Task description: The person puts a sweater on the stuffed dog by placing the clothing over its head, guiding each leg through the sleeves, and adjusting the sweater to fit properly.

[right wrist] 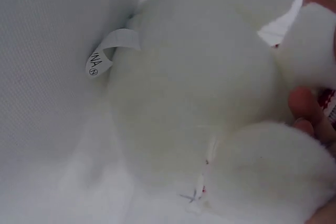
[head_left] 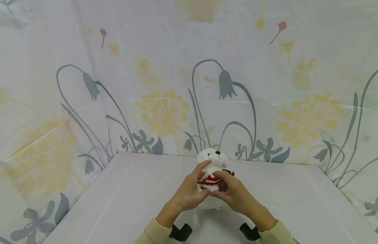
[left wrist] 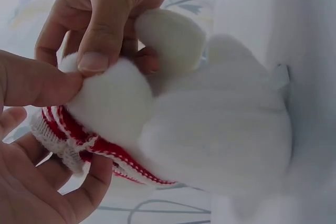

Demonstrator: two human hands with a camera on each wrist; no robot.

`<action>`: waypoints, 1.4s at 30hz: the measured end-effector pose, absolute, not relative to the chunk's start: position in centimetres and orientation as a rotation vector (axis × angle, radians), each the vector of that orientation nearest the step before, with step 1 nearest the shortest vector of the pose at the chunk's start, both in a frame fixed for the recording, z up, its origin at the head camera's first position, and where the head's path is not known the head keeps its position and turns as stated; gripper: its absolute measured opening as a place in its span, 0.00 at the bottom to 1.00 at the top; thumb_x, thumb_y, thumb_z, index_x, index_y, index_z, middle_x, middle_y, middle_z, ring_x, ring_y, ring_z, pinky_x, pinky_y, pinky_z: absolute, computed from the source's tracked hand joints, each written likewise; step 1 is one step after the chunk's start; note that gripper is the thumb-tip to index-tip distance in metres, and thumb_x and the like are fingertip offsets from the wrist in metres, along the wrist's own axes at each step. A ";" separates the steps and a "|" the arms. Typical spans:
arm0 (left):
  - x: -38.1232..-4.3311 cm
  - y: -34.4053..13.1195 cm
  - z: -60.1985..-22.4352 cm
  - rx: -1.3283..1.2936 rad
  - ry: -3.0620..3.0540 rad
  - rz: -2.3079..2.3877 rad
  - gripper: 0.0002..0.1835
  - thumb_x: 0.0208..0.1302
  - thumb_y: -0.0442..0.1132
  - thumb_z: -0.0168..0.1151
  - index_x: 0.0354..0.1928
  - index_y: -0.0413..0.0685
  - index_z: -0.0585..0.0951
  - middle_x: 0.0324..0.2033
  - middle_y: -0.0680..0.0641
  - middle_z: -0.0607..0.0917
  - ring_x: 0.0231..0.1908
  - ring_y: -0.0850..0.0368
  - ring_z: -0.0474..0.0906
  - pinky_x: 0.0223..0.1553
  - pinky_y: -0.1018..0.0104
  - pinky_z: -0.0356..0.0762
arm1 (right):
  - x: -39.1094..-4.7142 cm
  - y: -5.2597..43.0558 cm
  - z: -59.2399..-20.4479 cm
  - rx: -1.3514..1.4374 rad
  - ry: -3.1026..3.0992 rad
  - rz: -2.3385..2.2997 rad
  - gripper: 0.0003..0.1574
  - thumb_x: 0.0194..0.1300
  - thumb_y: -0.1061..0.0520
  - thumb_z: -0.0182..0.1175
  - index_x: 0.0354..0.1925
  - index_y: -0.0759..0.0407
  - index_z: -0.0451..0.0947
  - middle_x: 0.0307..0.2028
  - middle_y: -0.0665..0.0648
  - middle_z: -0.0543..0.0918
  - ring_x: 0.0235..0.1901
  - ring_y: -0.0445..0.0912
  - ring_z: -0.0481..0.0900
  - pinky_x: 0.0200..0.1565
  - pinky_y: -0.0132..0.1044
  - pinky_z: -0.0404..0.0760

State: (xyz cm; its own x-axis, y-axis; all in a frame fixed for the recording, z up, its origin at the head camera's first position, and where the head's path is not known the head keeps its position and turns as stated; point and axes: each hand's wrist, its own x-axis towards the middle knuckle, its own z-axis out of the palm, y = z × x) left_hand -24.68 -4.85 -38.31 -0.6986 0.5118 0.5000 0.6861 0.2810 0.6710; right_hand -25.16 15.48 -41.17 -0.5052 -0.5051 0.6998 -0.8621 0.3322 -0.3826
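Observation:
A white plush dog with a black nose sits on the table, its head tipped up and to the right. Around its upper body is a red-and-white knitted sweater. My left hand holds its left side, thumb on a white paw and fingers curled behind the knit. From the other side, my right hand pinches the same paw with its thumb. Both thumbs nearly meet at the front. In the right wrist view, the plush body fills most of the picture and only fingertips show.
The white-covered table spreads around the toy. A floral cloth hangs behind and at the sides. A printed white label sticks out from the toy's underside. Black straps sit by both wrists.

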 end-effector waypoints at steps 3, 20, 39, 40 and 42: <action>-24.7 -4.7 -38.4 -1.139 -2.321 -1.347 0.45 0.50 0.22 0.61 0.71 0.50 0.56 0.39 0.50 0.82 0.36 0.62 0.78 0.40 0.69 0.76 | -25.1 15.4 -41.1 1.217 -2.098 1.012 0.41 0.48 0.66 0.71 0.60 0.62 0.67 0.43 0.54 0.76 0.28 0.36 0.75 0.30 0.25 0.77; -24.2 -4.2 -38.6 -1.106 -2.279 -1.183 0.56 0.48 0.21 0.61 0.75 0.50 0.40 0.31 0.52 0.82 0.31 0.62 0.75 0.37 0.68 0.75 | -25.0 16.6 -39.9 1.273 -2.403 1.141 0.41 0.57 0.59 0.68 0.67 0.50 0.63 0.40 0.49 0.74 0.22 0.35 0.71 0.25 0.30 0.76; -24.4 -3.7 -38.9 -1.254 -2.196 -1.145 0.35 0.48 0.19 0.60 0.62 0.38 0.64 0.35 0.51 0.79 0.36 0.62 0.74 0.40 0.73 0.74 | -24.6 16.8 -39.4 1.258 -2.353 1.273 0.27 0.52 0.63 0.70 0.51 0.57 0.74 0.40 0.53 0.79 0.24 0.35 0.71 0.24 0.31 0.75; -24.4 -3.7 -38.9 -1.259 -2.180 -1.134 0.35 0.48 0.18 0.59 0.62 0.38 0.65 0.35 0.51 0.78 0.36 0.62 0.74 0.40 0.72 0.73 | -24.5 16.8 -39.2 1.261 -2.362 1.292 0.27 0.52 0.64 0.69 0.51 0.59 0.74 0.40 0.54 0.79 0.24 0.36 0.72 0.24 0.32 0.76; -24.5 -3.5 -39.0 -1.266 -2.157 -1.114 0.34 0.48 0.18 0.59 0.61 0.39 0.66 0.34 0.51 0.78 0.35 0.62 0.74 0.40 0.73 0.73 | -24.4 16.9 -39.0 1.259 -2.379 1.301 0.25 0.53 0.63 0.69 0.50 0.57 0.74 0.39 0.53 0.80 0.24 0.35 0.72 0.24 0.32 0.76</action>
